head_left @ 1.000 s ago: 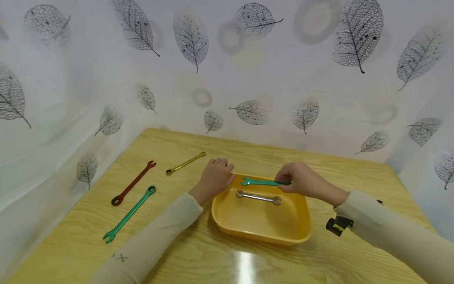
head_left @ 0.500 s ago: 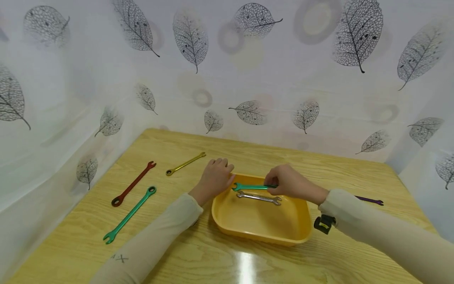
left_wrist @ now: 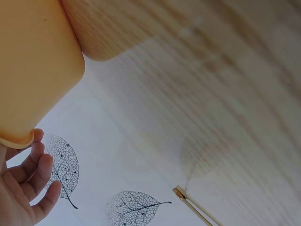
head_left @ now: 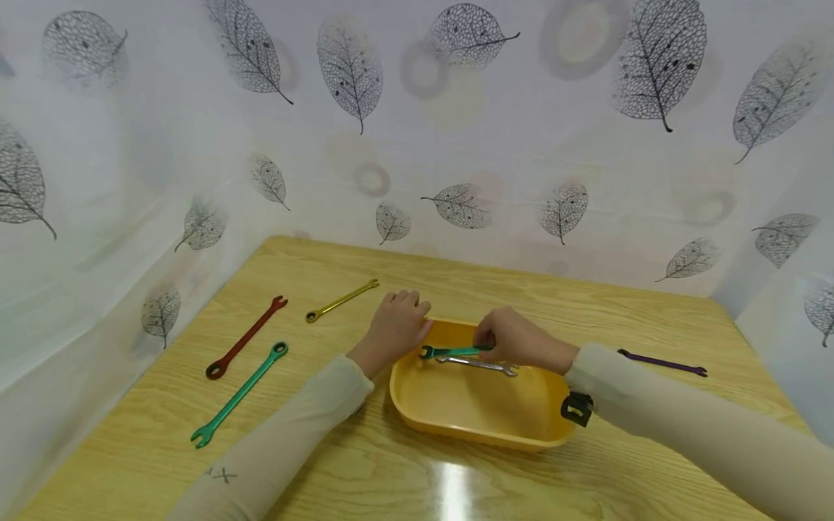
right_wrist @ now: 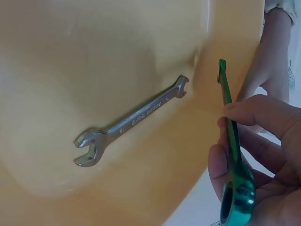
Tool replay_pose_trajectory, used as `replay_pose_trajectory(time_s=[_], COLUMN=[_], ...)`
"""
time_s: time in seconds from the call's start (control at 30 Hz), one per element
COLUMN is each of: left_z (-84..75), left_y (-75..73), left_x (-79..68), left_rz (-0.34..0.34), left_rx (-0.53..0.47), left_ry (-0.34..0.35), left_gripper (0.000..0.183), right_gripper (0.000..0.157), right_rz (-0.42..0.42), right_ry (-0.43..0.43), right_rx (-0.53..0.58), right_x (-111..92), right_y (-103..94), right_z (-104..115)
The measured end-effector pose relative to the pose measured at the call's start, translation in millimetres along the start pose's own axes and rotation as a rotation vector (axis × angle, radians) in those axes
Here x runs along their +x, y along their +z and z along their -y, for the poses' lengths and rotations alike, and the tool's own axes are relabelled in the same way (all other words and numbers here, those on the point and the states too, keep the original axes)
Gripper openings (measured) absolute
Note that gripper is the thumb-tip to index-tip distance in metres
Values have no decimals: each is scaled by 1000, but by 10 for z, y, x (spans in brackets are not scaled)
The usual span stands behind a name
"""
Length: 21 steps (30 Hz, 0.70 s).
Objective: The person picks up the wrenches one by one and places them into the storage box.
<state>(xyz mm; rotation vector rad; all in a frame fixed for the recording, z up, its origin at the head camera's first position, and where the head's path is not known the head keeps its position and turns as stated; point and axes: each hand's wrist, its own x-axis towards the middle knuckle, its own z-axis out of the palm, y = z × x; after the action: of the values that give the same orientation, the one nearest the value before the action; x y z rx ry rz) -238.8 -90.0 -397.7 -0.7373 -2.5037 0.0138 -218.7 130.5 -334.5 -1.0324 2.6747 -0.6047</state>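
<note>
My right hand (head_left: 524, 341) pinches a small green wrench (head_left: 452, 352) between thumb and fingers, inside the yellow plastic tray (head_left: 478, 433). In the right wrist view, the ring end of this green wrench (right_wrist: 240, 197) points toward the palm and its other end points away. A silver open-end wrench (right_wrist: 136, 117) lies on the tray floor beside it. My left hand (head_left: 395, 322) grips the tray's far left corner. The left wrist view shows the left hand's fingers (left_wrist: 37, 174) curled at the rim, with the tray wall (left_wrist: 37, 61) above them.
Left of the tray, a red wrench (head_left: 246, 337), a larger green wrench (head_left: 239, 395) and a gold wrench (head_left: 342, 300) lie on the wooden table (head_left: 365, 470). A purple wrench (head_left: 664, 362) lies to the right, partly behind the right sleeve. Leaf-printed cloth (head_left: 417, 145) stands behind.
My right hand has moved left and down into the tray with the green wrench, which now overlaps the silver one. The purple wrench has come into view. My left hand stays put.
</note>
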Motion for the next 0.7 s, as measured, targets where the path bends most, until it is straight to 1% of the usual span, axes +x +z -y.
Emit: replay_pose_trajectory(time_s=[0.33, 0.57, 0.7], left_z=[0, 3, 7], left_y=[-2, 23, 40], left_x=[-8, -7, -6], left_rz=[-9, -22, -32], left_rx=[2, 18, 15], left_ry=[3, 6, 7], left_gripper=[18, 18, 17], right_gripper=[5, 4, 3], right_rz=[10, 15, 13], right_ry=[-26, -65, -72], right_rx=[-40, -58, -63], right_x=[73, 106, 117], right_y=[103, 136, 145], right_z=[-35, -52, -58])
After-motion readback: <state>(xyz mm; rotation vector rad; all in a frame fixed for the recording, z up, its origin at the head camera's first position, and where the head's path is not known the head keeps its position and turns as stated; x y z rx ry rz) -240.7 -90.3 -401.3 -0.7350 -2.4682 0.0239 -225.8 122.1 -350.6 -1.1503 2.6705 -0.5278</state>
